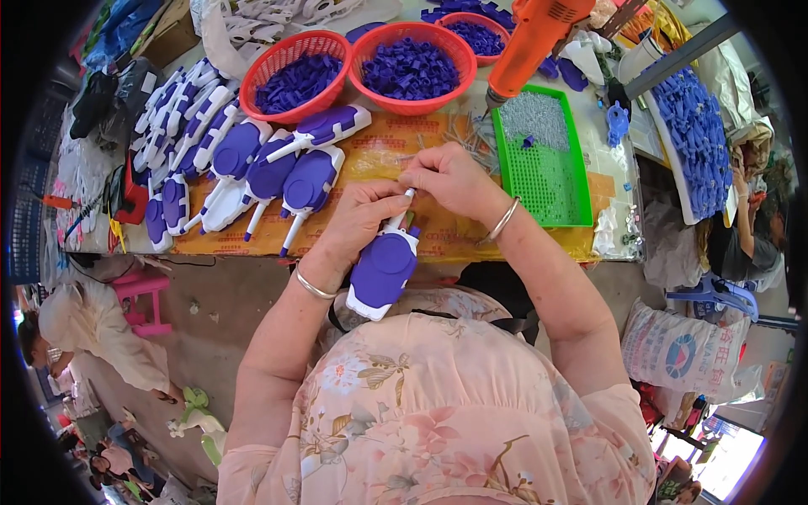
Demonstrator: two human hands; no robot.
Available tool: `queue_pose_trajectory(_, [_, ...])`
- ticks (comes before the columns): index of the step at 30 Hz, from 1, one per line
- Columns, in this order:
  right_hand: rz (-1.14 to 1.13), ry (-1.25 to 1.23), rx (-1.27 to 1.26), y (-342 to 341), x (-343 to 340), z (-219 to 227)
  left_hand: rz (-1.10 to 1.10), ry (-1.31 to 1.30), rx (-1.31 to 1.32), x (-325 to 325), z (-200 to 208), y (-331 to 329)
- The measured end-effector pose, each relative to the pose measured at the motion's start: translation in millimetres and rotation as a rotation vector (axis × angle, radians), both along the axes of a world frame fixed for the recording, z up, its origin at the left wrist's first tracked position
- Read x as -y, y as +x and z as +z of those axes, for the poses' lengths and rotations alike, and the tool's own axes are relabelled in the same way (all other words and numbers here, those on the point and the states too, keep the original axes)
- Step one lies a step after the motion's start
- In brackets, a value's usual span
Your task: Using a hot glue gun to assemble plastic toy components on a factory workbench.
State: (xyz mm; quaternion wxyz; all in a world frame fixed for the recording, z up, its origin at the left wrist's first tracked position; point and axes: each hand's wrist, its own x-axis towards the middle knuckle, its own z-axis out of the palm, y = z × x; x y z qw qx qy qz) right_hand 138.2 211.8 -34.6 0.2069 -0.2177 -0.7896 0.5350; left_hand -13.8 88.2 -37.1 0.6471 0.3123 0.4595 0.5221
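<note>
My left hand (358,220) is closed around the thin white neck of a purple and white plastic housing (383,268). Its broad end hangs toward me over the table's front edge, and the neck points away from me. At the neck's tip, my right hand (452,178) is closed in a pinch; its fingertips hide whatever lies between them. Just left of my hands are several similar purple and white housings (310,178), with more piled behind them (189,118). Thin metal rods (475,130) are strewn beyond my right hand.
Red baskets (412,105) of small purple parts stand at the back. An orange power tool (539,42) hangs over the far side. A green tray (576,189) of small metal pieces lies right, near a board of blue parts (690,139). A pink stool (143,295) stands left.
</note>
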Motion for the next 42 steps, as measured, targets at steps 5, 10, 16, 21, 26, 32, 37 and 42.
queue_pose_trajectory(5, [-0.138, -0.597, 0.117, -2, 12, 9, 0.050, -0.010, -0.004, 2, -1, 3])
queue_pose_trajectory(10, [-0.150, -0.505, 0.011, -4, 24, 6, 0.049, -0.017, -0.022, 4, 3, 0])
queue_pose_trajectory(16, [-0.223, -0.828, -0.129, -7, 30, 3, 0.037, -0.027, -0.047, -2, 9, -11])
queue_pose_trajectory(21, [-0.162, -0.784, -0.149, -2, 22, 6, 0.029, -0.057, -0.068, -1, 15, -15])
queue_pose_trajectory(26, [-0.048, -0.568, -0.008, 2, 12, 1, 0.025, -0.076, -0.053, 0, 7, -14])
queue_pose_trajectory(32, [-0.112, -0.764, -0.040, -4, 23, 4, 0.044, -0.051, -0.085, -2, 7, -11])
queue_pose_trajectory(37, [-0.195, -0.477, -0.049, -11, 30, -7, 0.066, -0.020, -0.079, -3, 3, -9])
queue_pose_trajectory(42, [-0.251, -0.666, -0.223, -17, 42, 3, 0.071, -0.015, -0.115, -8, -1, -14])
